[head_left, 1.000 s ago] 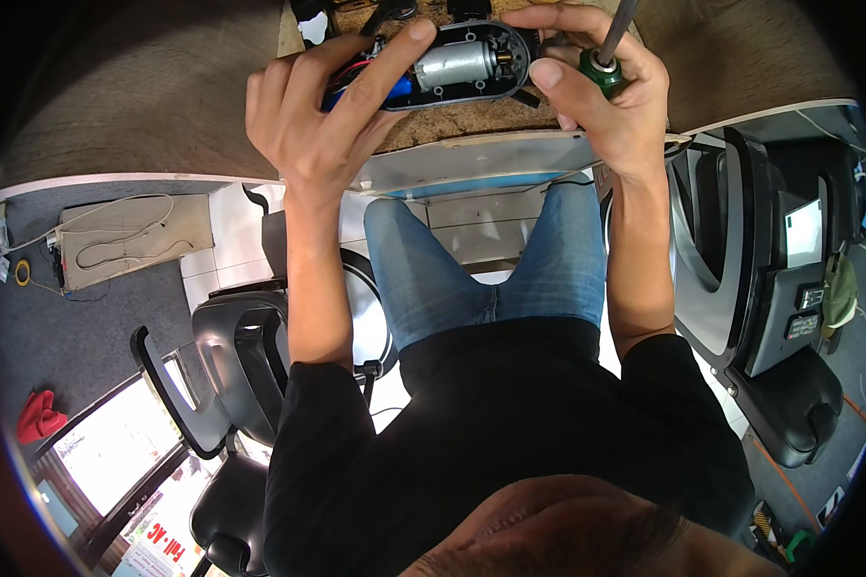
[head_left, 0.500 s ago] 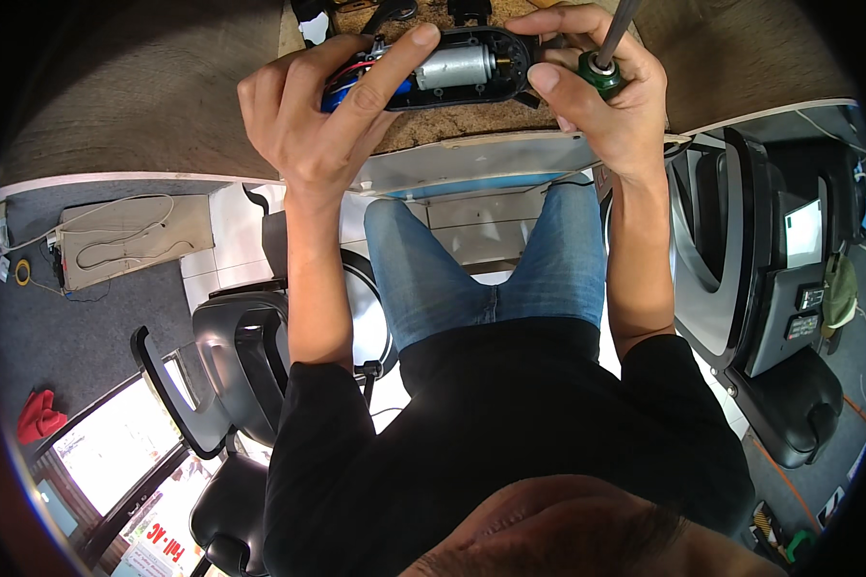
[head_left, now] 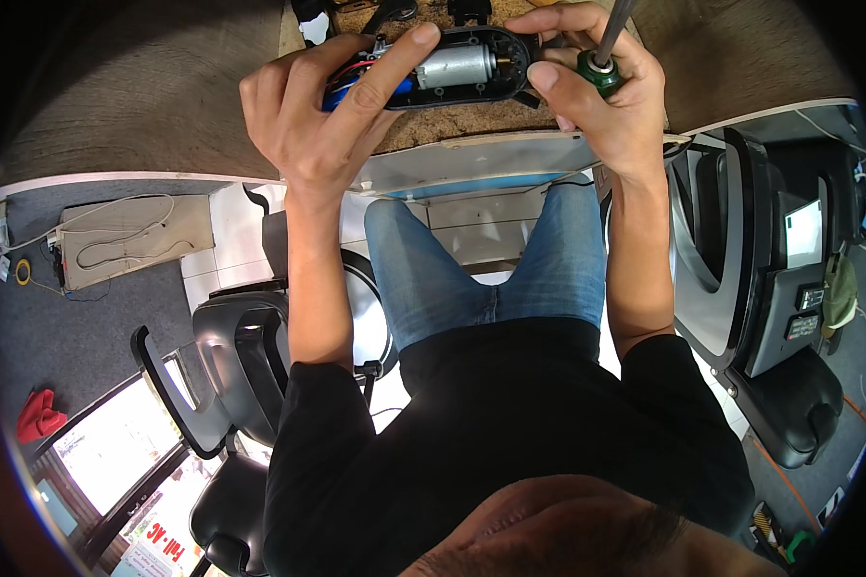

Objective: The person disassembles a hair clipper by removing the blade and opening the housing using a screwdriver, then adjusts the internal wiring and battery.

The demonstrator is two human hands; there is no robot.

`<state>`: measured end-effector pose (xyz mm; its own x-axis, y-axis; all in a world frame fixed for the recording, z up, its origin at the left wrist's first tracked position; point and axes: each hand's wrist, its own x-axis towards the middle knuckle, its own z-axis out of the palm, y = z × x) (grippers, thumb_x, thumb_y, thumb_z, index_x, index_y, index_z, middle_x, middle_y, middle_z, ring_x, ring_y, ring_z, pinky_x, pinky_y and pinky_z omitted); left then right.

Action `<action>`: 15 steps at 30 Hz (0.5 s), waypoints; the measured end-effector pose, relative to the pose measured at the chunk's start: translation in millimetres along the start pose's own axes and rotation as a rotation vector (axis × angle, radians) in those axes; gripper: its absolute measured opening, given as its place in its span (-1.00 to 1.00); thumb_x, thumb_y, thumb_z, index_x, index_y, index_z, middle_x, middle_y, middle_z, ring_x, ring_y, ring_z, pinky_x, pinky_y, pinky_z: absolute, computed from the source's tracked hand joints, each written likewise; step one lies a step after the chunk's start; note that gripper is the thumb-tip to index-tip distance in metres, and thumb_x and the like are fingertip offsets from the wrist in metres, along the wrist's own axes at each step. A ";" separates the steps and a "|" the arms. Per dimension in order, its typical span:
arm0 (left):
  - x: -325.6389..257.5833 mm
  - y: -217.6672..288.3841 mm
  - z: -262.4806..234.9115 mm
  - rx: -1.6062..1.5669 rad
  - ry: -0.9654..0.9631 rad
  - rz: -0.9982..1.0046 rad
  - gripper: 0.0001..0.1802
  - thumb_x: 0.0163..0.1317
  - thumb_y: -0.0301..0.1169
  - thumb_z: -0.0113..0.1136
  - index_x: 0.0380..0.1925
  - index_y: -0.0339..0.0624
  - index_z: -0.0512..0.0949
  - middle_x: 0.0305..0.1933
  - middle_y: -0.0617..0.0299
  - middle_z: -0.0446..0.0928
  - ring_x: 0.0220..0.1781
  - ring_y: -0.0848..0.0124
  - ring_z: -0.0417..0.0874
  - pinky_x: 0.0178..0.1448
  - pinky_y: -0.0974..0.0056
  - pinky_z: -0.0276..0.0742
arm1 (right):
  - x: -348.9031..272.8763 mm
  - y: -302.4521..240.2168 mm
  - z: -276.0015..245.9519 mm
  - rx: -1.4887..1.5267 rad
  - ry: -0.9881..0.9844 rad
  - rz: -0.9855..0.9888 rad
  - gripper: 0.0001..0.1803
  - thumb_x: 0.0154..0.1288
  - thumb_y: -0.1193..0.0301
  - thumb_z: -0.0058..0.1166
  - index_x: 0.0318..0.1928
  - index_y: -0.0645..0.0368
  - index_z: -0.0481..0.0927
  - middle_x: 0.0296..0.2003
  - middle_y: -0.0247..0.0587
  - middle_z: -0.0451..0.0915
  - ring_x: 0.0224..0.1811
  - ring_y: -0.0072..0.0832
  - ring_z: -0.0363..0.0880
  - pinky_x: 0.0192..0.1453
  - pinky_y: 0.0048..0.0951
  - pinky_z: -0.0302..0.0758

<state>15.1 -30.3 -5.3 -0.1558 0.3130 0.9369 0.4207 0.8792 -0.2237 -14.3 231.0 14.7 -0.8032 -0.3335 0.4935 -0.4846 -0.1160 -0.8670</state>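
Observation:
My left hand [head_left: 322,125] is closed around the left end of an opened black device housing [head_left: 457,100], its index finger lying along the inside. In the housing sit a silver cylindrical motor [head_left: 455,68], red wires and a blue battery-like part [head_left: 394,87]. My right hand [head_left: 611,106] has a screwdriver [head_left: 598,69] with a green handle tucked in its palm, the metal shaft pointing up and away. Right thumb and index finger are at the housing's right end; whether they pinch a small part there cannot be made out.
Beneath the housing is a brown, cork-like work surface [head_left: 471,123], with black parts [head_left: 390,13] at its far edge. Dark wooden panels [head_left: 164,106] flank it. Black chairs [head_left: 245,356] stand to the left and right. A board with cables [head_left: 140,240] lies on the left floor.
Almost nothing differs. My right hand has shifted very slightly, and the left hand and the housing hold their place.

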 end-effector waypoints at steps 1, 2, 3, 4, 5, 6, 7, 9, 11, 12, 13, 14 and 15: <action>0.1 0.1 0.2 0.000 0.000 0.000 -0.28 -0.18 0.12 0.56 0.16 0.70 0.73 -0.29 0.58 0.66 -0.32 0.56 0.49 -0.20 0.32 0.25 | -0.5 -0.1 -0.2 0.000 0.000 0.000 -0.68 0.29 0.53 0.41 0.02 0.36 0.72 -0.40 -0.43 0.63 -0.49 -0.76 0.44 -0.42 -0.65 0.33; 0.1 0.4 0.5 -0.001 0.002 0.001 -0.28 -0.18 0.12 0.55 0.16 0.69 0.73 -0.29 0.57 0.66 -0.32 0.56 0.49 -0.20 0.32 0.24 | -1.2 -0.4 -0.3 0.039 -0.001 0.054 -0.68 0.29 0.53 0.41 0.03 0.36 0.72 -0.40 -0.43 0.63 -0.49 -0.76 0.44 -0.41 -0.65 0.33; 0.3 0.5 0.7 -0.002 0.004 0.002 -0.27 -0.19 0.13 0.55 0.16 0.68 0.73 -0.29 0.57 0.66 -0.32 0.56 0.49 -0.20 0.32 0.24 | -1.7 -0.6 -0.4 0.077 -0.001 0.107 -0.68 0.29 0.54 0.40 0.03 0.35 0.72 -0.39 -0.42 0.63 -0.48 -0.76 0.44 -0.40 -0.65 0.34; 0.6 0.4 0.5 -0.002 0.004 0.002 -0.27 -0.19 0.13 0.55 0.16 0.68 0.73 -0.29 0.57 0.66 -0.32 0.56 0.49 -0.20 0.32 0.24 | -1.5 -0.3 -0.3 0.077 -0.001 0.107 -0.68 0.29 0.54 0.40 0.03 0.35 0.72 -0.39 -0.42 0.63 -0.48 -0.76 0.44 -0.40 -0.65 0.34; 1.0 0.3 0.1 -0.001 -0.003 0.004 -0.28 -0.18 0.13 0.54 0.16 0.67 0.73 -0.29 0.57 0.66 -0.32 0.55 0.48 -0.21 0.32 0.24 | -1.0 0.4 -0.3 0.049 -0.001 0.077 -0.68 0.29 0.55 0.40 0.04 0.35 0.71 -0.37 -0.42 0.64 -0.46 -0.77 0.45 -0.39 -0.64 0.36; 1.2 0.3 -0.2 0.000 -0.011 0.006 -0.28 -0.18 0.13 0.53 0.16 0.65 0.74 -0.30 0.57 0.65 -0.33 0.55 0.48 -0.21 0.32 0.24 | -0.6 1.2 -0.4 0.022 -0.001 0.047 -0.68 0.28 0.56 0.39 0.04 0.34 0.71 -0.35 -0.41 0.64 -0.44 -0.77 0.46 -0.37 -0.64 0.37; 1.2 0.3 -0.3 0.000 -0.011 0.006 -0.28 -0.18 0.13 0.53 0.16 0.65 0.74 -0.30 0.57 0.65 -0.33 0.55 0.48 -0.21 0.32 0.24 | -0.3 1.9 -0.6 0.022 -0.001 0.046 -0.68 0.28 0.56 0.39 0.04 0.34 0.71 -0.35 -0.41 0.64 -0.44 -0.77 0.46 -0.37 -0.64 0.37; 1.1 0.1 -0.2 -0.008 -0.011 0.008 -0.28 -0.18 0.14 0.51 0.16 0.63 0.74 -0.30 0.56 0.65 -0.33 0.54 0.47 -0.21 0.32 0.24 | 0.1 3.7 -1.1 0.010 -0.008 0.001 -0.69 0.28 0.58 0.39 0.03 0.32 0.69 -0.24 -0.34 0.71 -0.39 -0.77 0.48 -0.32 -0.64 0.41; 1.4 0.1 -0.6 -0.012 -0.016 0.007 -0.28 -0.17 0.14 0.50 0.16 0.63 0.75 -0.30 0.56 0.65 -0.33 0.53 0.47 -0.21 0.32 0.24 | -0.3 8.3 -0.5 0.023 0.007 -0.011 -0.69 0.28 0.58 0.39 0.02 0.31 0.68 -0.17 -0.30 0.74 -0.37 -0.77 0.49 -0.30 -0.64 0.43; 1.4 0.0 -0.9 -0.016 -0.021 0.005 -0.29 -0.17 0.15 0.49 0.16 0.62 0.75 -0.30 0.55 0.65 -0.33 0.53 0.47 -0.21 0.32 0.24 | -0.8 9.9 0.0 0.038 0.022 -0.021 -0.69 0.28 0.59 0.39 0.02 0.31 0.67 -0.11 -0.26 0.76 -0.36 -0.77 0.50 -0.28 -0.63 0.45; 1.3 -0.1 -0.9 -0.016 -0.021 0.005 -0.29 -0.17 0.15 0.49 0.16 0.62 0.75 -0.30 0.55 0.65 -0.33 0.53 0.47 -0.21 0.32 0.24 | -1.3 10.5 0.0 0.038 0.022 -0.021 -0.69 0.28 0.59 0.39 0.02 0.31 0.67 -0.11 -0.26 0.76 -0.36 -0.77 0.50 -0.28 -0.63 0.45; 1.0 -0.2 -0.8 -0.019 -0.022 0.004 -0.29 -0.17 0.15 0.48 0.16 0.62 0.75 -0.30 0.55 0.65 -0.33 0.52 0.47 -0.21 0.31 0.24 | -1.7 10.9 -0.2 0.035 0.025 -0.008 -0.69 0.27 0.58 0.40 0.01 0.30 0.66 -0.07 -0.23 0.77 -0.35 -0.77 0.50 -0.27 -0.63 0.46; 0.6 -0.2 -0.7 -0.022 -0.022 0.003 -0.28 -0.17 0.15 0.48 0.16 0.62 0.75 -0.29 0.55 0.65 -0.33 0.52 0.47 -0.21 0.31 0.24 | -2.0 11.2 -0.5 0.033 0.027 0.006 -0.69 0.27 0.58 0.41 0.00 0.30 0.66 -0.04 -0.21 0.78 -0.34 -0.76 0.51 -0.25 -0.63 0.47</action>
<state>15.5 -30.6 -4.5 -0.1745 0.3238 0.9299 0.4406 0.8702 -0.2203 -18.3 230.8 4.1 -0.8155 -0.3091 0.4893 -0.4682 -0.1444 -0.8717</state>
